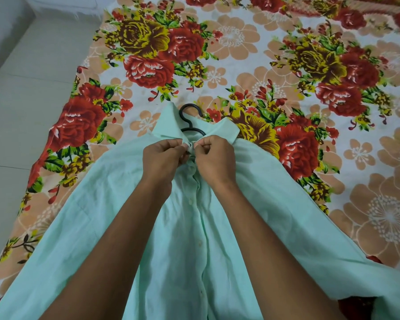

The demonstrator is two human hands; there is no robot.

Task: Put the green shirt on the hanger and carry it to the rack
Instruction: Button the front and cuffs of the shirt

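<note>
The pale green shirt lies front-up on the flowered bedsheet, its sleeves spread to both sides. A black hanger sits inside it; only the hook and a bit of the neck stick out past the collar. My left hand and my right hand meet just below the collar, each pinching the fabric at the top button of the placket. Several white buttons run down the placket between my forearms.
The bed, covered by a sheet with red, yellow and peach flowers, fills most of the view. A pale tiled floor lies along the bed's left edge. No rack is in view.
</note>
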